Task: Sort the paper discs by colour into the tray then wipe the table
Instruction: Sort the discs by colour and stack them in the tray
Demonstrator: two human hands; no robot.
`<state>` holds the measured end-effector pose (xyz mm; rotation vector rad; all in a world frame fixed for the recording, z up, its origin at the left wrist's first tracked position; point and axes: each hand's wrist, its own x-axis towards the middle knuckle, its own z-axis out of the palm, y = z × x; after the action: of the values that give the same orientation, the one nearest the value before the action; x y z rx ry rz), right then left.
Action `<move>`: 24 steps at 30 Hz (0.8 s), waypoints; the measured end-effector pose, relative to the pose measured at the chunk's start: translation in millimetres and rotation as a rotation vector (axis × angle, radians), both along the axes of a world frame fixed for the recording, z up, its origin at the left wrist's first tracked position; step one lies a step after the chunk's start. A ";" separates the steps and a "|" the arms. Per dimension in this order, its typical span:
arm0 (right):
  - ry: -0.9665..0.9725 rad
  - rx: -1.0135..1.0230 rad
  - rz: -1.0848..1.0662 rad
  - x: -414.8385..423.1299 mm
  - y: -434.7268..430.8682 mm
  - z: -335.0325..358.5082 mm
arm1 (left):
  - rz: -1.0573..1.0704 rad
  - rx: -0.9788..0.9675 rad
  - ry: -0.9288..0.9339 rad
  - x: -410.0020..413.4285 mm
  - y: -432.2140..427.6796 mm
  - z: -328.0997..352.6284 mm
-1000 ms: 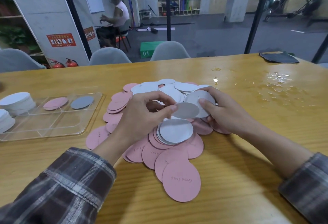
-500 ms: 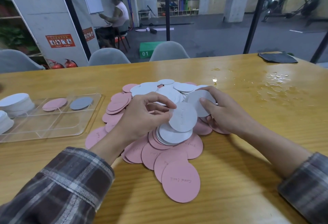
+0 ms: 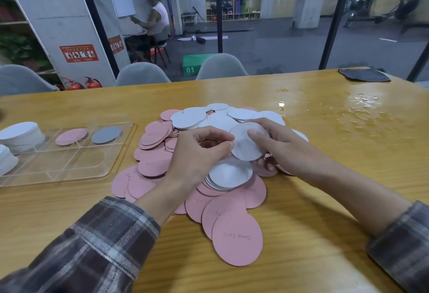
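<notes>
White disc (image 3: pixel 246 151) higher, at right hand (image 3: pixel 286 152)

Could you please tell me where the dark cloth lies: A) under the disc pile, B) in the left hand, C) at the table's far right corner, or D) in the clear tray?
C: the dark cloth lies flat at the far right corner of the table, beyond the wet patch.
</notes>
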<state>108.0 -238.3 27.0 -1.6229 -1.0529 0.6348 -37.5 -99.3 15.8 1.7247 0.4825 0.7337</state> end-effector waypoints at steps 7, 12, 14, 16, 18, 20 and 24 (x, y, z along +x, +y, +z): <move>-0.155 0.016 -0.051 6.9 2.1 -7.1 | -0.008 0.170 0.027 -1.0 1.3 1.2; -0.156 -0.026 -0.130 23.3 3.3 -14.6 | -0.057 0.546 0.227 -12.5 23.2 2.9; -0.128 -0.032 -0.134 28.8 4.2 -18.0 | -0.138 0.660 0.303 -19.5 30.7 1.0; -0.137 -0.037 -0.125 31.6 4.9 -20.5 | -0.191 0.736 0.311 -25.1 33.9 -0.2; -0.160 -0.037 -0.116 31.9 5.2 -21.5 | -0.224 0.815 0.261 -28.6 33.5 -1.3; -0.182 -0.033 -0.114 30.2 5.0 -21.0 | -0.247 0.868 0.221 -29.7 30.9 -4.1; -0.219 -0.042 -0.109 26.9 4.4 -19.9 | -0.201 0.869 0.153 -27.2 26.9 -6.1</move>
<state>135.0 -234.0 7.1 -1.8040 -1.1049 0.4162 -64.7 -72.4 9.7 2.6066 0.0669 0.7139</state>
